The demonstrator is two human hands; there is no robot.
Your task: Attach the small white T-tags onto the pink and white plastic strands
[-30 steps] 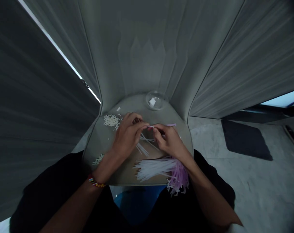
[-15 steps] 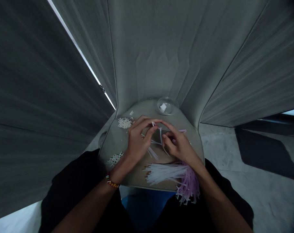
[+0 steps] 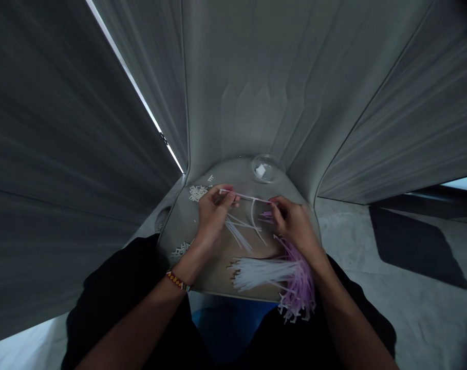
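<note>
A thin white strip [image 3: 245, 196] is stretched between my two hands above the chair seat. My left hand [image 3: 213, 208] pinches its left end between thumb and fingers. The other end sits in the closed fingers of my right hand [image 3: 293, 218]. From the middle of this strip a second white strip [image 3: 252, 213] hangs down in a curve. Several loose white strips [image 3: 239, 235] lie below my left hand. Short purple pieces [image 3: 266, 216] show beside my right hand. Nearer to me lies a bundle of white strips [image 3: 262, 272] with purple strips [image 3: 298, 288] at its right.
Small white pieces lie in one heap [image 3: 198, 192] at the seat's left and another heap [image 3: 182, 248] by my left wrist. A clear round dish [image 3: 272, 173] with a white piece inside stands by the backrest [image 3: 264, 123]. Below the seat is something blue [image 3: 229, 318].
My hands have moved apart, my right hand to the right and my left slightly left. The strip is now drawn out nearly straight between them.
</note>
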